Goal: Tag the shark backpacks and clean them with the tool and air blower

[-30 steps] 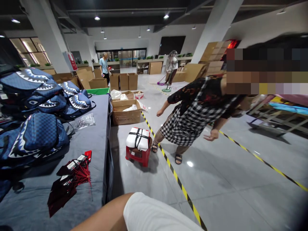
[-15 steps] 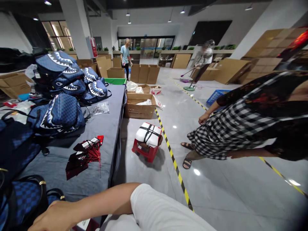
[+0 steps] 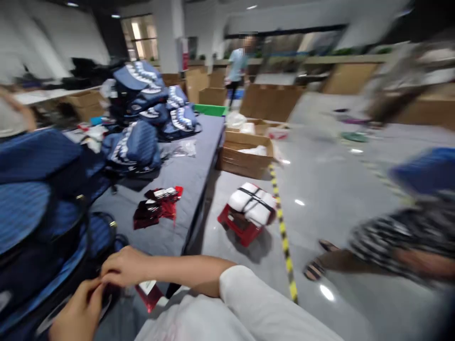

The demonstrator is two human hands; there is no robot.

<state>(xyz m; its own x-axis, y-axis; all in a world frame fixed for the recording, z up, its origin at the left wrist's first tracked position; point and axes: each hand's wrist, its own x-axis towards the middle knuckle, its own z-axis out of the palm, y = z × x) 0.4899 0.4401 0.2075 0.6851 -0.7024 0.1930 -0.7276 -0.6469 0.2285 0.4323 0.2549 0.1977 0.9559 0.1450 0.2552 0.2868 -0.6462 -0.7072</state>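
Note:
My left hand (image 3: 78, 308) and my right hand (image 3: 124, 267) meet at the lower left, fingertips pinched together. What sits between the fingers is too small and blurred to make out. Right beside them stands a blue checked backpack (image 3: 24, 218) with black trim, partly beyond the frame edge. Under my right forearm a dark red tag with a white label (image 3: 149, 291) lies close to my lap. Farther along the grey-covered table (image 3: 185, 175) is a bunch of dark red tags (image 3: 156, 208) with red cords.
Blue backpacks with shark-teeth patterns (image 3: 137, 147) are piled on the table's far part. On the floor are a red stool (image 3: 245, 234) bearing a white strapped cushion, and an open carton (image 3: 234, 163). One person (image 3: 237, 66) stands at the back; another's checked garment (image 3: 384, 237) shows at right.
The view has swung left, bringing my left hand and more of the near backpack into sight. My right hand now meets my left. The person at right has shifted toward the frame edge.

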